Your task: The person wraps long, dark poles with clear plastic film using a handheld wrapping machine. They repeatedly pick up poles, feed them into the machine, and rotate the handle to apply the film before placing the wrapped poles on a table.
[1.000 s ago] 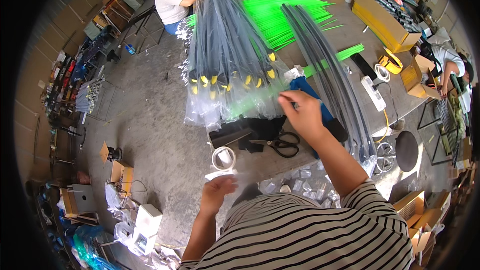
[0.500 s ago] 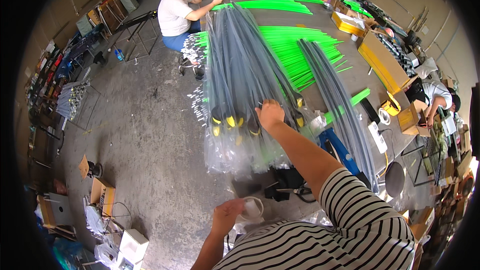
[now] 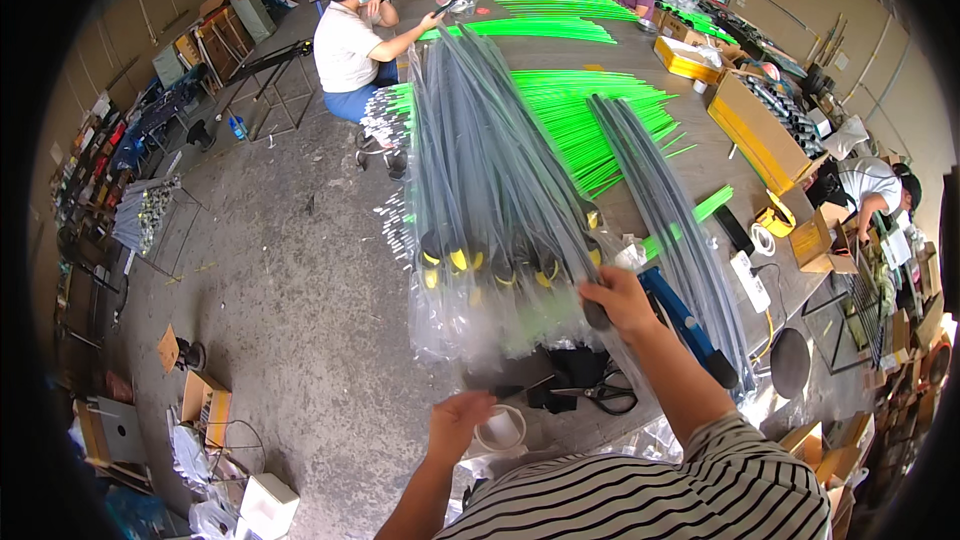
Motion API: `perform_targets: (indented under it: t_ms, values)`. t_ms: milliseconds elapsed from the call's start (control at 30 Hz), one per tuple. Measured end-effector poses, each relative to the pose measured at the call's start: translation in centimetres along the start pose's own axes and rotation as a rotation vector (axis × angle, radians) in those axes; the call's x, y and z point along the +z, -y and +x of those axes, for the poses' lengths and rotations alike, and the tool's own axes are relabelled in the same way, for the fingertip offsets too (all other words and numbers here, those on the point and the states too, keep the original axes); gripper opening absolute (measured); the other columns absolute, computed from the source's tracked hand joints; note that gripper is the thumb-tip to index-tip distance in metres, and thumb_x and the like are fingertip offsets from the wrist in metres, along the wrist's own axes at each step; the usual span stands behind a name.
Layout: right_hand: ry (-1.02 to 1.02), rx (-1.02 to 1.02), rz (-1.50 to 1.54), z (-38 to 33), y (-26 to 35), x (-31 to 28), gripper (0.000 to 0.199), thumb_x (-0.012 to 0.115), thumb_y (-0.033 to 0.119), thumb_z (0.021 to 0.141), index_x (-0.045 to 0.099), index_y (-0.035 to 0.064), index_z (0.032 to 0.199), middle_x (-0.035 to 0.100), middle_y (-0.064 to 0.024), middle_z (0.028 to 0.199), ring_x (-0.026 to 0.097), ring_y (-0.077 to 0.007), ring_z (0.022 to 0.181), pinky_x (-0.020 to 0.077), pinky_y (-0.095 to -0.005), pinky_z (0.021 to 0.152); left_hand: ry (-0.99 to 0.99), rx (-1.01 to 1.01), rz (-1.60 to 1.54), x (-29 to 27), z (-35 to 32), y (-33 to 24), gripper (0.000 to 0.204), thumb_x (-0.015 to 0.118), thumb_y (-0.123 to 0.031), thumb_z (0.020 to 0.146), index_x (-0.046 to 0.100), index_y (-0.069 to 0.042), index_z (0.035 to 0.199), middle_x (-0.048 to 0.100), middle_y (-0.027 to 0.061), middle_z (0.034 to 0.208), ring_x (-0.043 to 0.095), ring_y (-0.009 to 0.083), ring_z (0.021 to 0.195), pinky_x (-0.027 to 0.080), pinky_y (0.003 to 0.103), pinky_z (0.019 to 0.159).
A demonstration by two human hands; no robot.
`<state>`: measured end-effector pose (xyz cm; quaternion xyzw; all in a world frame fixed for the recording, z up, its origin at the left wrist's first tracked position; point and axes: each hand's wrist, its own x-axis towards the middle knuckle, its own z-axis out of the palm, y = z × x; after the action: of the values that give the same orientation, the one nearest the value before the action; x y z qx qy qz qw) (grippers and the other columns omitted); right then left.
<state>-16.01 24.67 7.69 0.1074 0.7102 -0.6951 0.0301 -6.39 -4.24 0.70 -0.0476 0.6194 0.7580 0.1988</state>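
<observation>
My right hand (image 3: 622,302) is closed round the dark handle end of a long rod in a clear plastic sleeve, at the right side of a heap. That heap of plastic-sleeved rods (image 3: 470,160), dark grey with black-and-yellow ends, lies lengthwise on the table. Low in the view my left hand (image 3: 460,428) has its fingers drawn together beside a white round container (image 3: 502,429); what they hold, if anything, I cannot make out. Black-handled scissors (image 3: 612,395) lie just right of the container. A long blue tool (image 3: 682,315) rests beside my right forearm.
Bright green rods (image 3: 590,120) spread beyond the heap. More grey sleeved rods (image 3: 670,210) lie to its right. A seated person (image 3: 350,40) holds a phone at the left table edge; others are farther off. An open carton (image 3: 760,135) and yellow tape (image 3: 775,212) sit at right.
My right hand has moved right and nearer, off the middle of the heap, and now grips one sleeved rod's end. My left hand has shifted slightly beside the white container.
</observation>
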Motion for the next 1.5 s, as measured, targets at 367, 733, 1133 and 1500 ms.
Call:
perform_targets:
  t_ms: [367, 733, 1133, 1500]
  values:
    - [0.531, 0.249, 0.483, -25.5, -6.0, -14.4, 0.025, 0.07, 0.02, 0.066, 0.059, -0.0022, 0.071, 0.057, -0.0079, 0.062, 0.053, -0.0157, 0.056, 0.0397, -0.0268, 0.053, -0.008, 0.301, -0.592, 9.4, 5.4, -12.0, 0.074, 0.052, -0.047, 0.08, 0.032, 0.014, 0.118, 0.045, 0.026, 0.117, 0.048, 0.0339, 0.107, 0.038, 0.04, 0.093]
    - [0.49, 0.386, 0.335, -31.8, -14.4, -21.7, 0.022, 0.07, 0.003, 0.062, 0.062, -0.0072, 0.08, 0.061, -0.0055, 0.067, 0.053, -0.0086, 0.054, 0.0392, -0.0186, 0.051, -0.098, 0.37, -0.637, 11.4, -1.4, -11.1, 0.03, 0.054, -0.019, 0.084, 0.049, 0.007, 0.099, 0.059, 0.0199, 0.093, 0.059, 0.03, 0.085, 0.049, 0.041, 0.079]
    - [0.568, 0.206, 0.303, -32.1, -10.1, -17.5, 0.018, 0.066, -0.005, 0.066, 0.062, -0.0082, 0.084, 0.063, -0.0102, 0.072, 0.06, -0.0139, 0.065, 0.0455, -0.0229, 0.062, 0.109, 0.223, -0.566, 13.2, -6.5, -6.7, 0.032, 0.057, -0.015, 0.082, 0.05, 0.007, 0.104, 0.059, 0.017, 0.099, 0.058, 0.0259, 0.092, 0.047, 0.038, 0.085]
    - [0.562, 0.145, 0.118, -30.8, -6.0, -11.9, 0.013, 0.068, 0.003, 0.07, 0.062, -0.0049, 0.079, 0.061, -0.004, 0.069, 0.055, -0.0079, 0.063, 0.0413, -0.0196, 0.057, 0.267, 0.209, -0.501, 9.8, -8.0, -6.3, 0.034, 0.058, -0.01, 0.081, 0.046, 0.006, 0.109, 0.053, 0.0192, 0.108, 0.052, 0.03, 0.102, 0.043, 0.041, 0.089]
